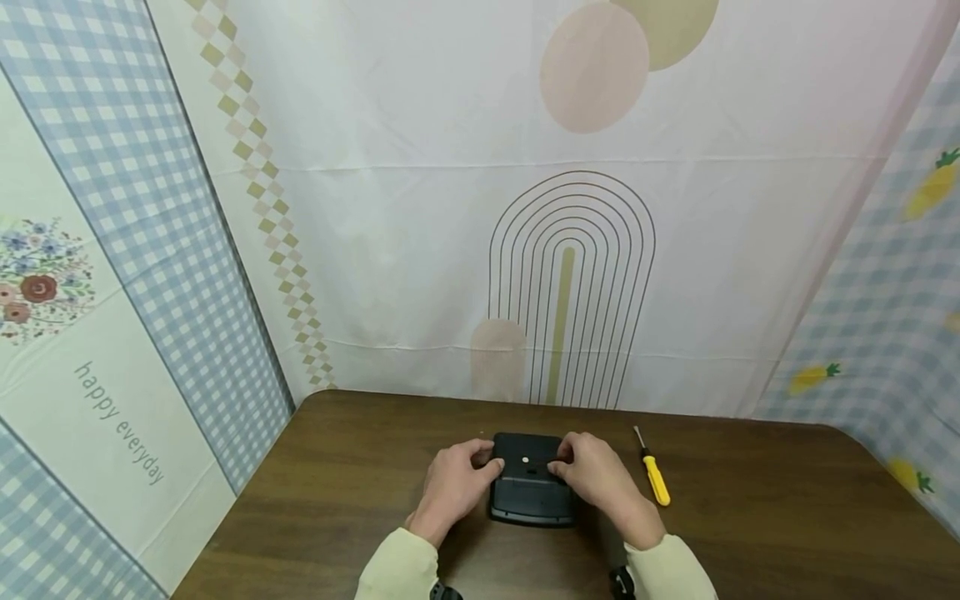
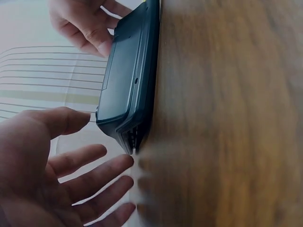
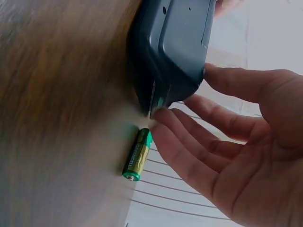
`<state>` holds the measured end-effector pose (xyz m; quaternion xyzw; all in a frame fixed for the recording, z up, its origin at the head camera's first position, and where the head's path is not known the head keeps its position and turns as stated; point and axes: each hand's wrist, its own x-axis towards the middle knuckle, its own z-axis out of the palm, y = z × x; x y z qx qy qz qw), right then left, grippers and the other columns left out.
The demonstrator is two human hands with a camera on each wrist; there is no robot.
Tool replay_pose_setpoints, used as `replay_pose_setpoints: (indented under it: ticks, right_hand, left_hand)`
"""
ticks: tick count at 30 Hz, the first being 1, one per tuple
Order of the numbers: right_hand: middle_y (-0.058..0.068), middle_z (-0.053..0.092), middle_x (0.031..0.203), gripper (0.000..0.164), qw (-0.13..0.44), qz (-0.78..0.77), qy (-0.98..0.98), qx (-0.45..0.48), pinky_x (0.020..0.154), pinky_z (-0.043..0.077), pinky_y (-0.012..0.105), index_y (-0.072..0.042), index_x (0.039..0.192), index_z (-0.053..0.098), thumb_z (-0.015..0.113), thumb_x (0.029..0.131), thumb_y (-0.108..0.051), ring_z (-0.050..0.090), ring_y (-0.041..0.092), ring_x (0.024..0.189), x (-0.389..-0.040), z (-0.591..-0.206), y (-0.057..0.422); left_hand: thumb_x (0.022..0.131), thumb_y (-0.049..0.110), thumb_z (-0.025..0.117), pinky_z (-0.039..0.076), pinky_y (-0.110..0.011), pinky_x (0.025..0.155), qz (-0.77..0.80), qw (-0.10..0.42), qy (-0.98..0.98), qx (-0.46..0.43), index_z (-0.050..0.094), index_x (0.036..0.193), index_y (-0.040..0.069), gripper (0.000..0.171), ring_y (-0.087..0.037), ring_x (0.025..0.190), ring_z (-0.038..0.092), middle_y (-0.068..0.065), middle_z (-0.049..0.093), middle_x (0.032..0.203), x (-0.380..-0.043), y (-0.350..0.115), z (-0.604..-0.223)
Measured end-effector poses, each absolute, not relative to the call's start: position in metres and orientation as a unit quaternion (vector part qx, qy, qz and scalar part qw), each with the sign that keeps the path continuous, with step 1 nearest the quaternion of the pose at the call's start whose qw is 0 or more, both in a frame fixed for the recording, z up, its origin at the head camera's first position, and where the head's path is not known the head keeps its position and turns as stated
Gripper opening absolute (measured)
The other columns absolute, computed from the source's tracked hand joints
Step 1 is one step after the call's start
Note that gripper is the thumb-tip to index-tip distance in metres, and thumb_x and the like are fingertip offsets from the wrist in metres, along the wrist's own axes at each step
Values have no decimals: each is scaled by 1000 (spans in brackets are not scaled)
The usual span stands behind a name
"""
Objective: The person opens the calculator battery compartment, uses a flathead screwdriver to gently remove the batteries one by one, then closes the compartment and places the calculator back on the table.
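A dark calculator-like device [image 1: 534,498] lies face down on the table, a small white round spot on its back. Along its far end, a gap shows between the casing halves in both wrist views. My left hand [image 1: 456,479] is at the left edge. Its thumb is at the casing's corner and its fingers are spread, nearly straight, beside the gap. At the other edge, my right hand [image 1: 597,475] pinches the device, thumb on the back and fingertips at the seam. A green and gold battery [image 3: 137,155] lies just beyond the right fingertips.
A screwdriver [image 1: 654,479] with a yellow handle lies to the right of my right hand. The brown wooden table [image 1: 315,500] ends at a white patterned cloth [image 1: 405,275] at the back. Checked cloth [image 1: 862,333] hangs at the right side.
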<state>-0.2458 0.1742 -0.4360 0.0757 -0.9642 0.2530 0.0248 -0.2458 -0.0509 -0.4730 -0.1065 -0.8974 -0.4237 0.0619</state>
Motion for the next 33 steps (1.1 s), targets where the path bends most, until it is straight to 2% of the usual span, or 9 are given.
replay_pose_setpoints:
  ticks: [3,6,10,13,22,26,28,33]
  right_hand:
    - [8,67,90,22,3,262,-963,60,71,57,41,1,100,70,83,93,-15,59,20,77,-247,-436,176]
    - [9,67,90,26,-30,292,-955,38,66,59,39,3,107,69,81,96,-16,62,19,73,-247,-436,178]
    - [11,65,87,32,-74,338,-938,10,57,61,36,8,118,64,76,100,-16,66,20,66,-247,-436,179]
    - [13,63,86,36,-91,365,-927,-1,55,61,36,10,124,61,74,102,-16,67,22,66,-247,-437,180]
    - [14,60,90,42,-101,405,-909,-5,53,61,37,9,132,57,72,102,-15,65,25,68,-248,-443,181]
    - [13,60,91,42,-98,412,-906,1,54,61,38,9,133,56,72,103,-15,64,25,69,-248,-443,181]
    - [13,61,91,41,-96,415,-905,3,55,62,38,10,132,56,72,103,-14,64,25,69,-248,-444,181]
    - [13,62,94,40,-96,416,-904,4,56,62,38,10,132,56,72,103,-13,65,24,70,-248,-444,182]
  left_hand:
    - [97,30,77,58,-52,90,-443,57,-889,-100,76,129,7,39,-24,103,74,-5,79,110,-247,-51,-473]
    - [98,29,75,59,-50,89,-461,45,-880,-101,75,129,5,39,-24,102,73,-7,78,111,-247,-52,-474]
    - [99,26,75,63,-43,71,-517,4,-851,-90,72,132,1,41,-22,86,74,-12,75,115,-246,-51,-473]
    - [98,23,75,62,-36,57,-565,-27,-822,-67,71,134,0,43,-19,75,72,-13,73,117,-243,-50,-472]
    - [99,20,72,62,-35,57,-624,-76,-778,-16,71,133,2,38,-19,78,68,-6,72,101,-243,-50,-471]
    - [99,13,67,62,-36,58,-631,-82,-771,-11,71,134,3,37,-20,79,68,-7,71,99,-243,-52,-472]
    - [96,7,65,62,-36,57,-636,-82,-767,-11,71,134,2,38,-20,78,69,-10,71,100,-243,-53,-472]
    - [92,-8,60,63,-37,57,-644,-83,-761,-18,70,132,-1,42,-21,78,71,-16,70,119,-243,-54,-472]
